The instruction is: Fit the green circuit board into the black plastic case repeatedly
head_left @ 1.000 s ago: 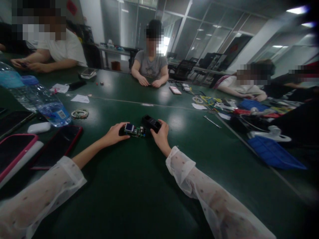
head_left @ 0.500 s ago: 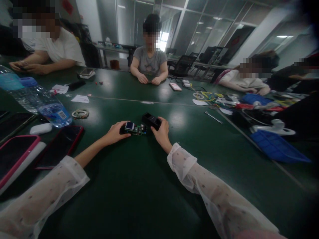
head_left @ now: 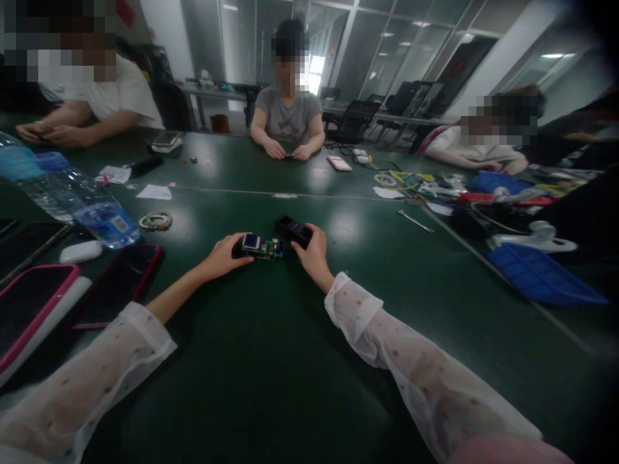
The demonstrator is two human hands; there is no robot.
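Note:
My left hand (head_left: 226, 256) is closed on the left end of a green circuit board (head_left: 269, 249) that carries a small square screen (head_left: 251, 241). A dark piece shows at that end, partly covered by my fingers. My right hand (head_left: 312, 252) grips a black plastic casing (head_left: 293, 230) by its right end, thumb in front and fingers behind. The casing is tilted, with openings on its upper face. It sits just behind and to the right of the board, with its near edge close to the board's right end; whether they touch I cannot tell.
On the left of the green table (head_left: 251, 361) are water bottles (head_left: 99, 212), a bracelet (head_left: 155, 221), phones (head_left: 118, 283) and a white case (head_left: 81, 252). To the right lie a wrench (head_left: 416, 221), tangled cables (head_left: 401, 180) and a blue tray (head_left: 541, 274). Several people sit around the table.
The camera view has shifted slightly. Both hands keep their grips, and the board and casing stay in nearly the same position.

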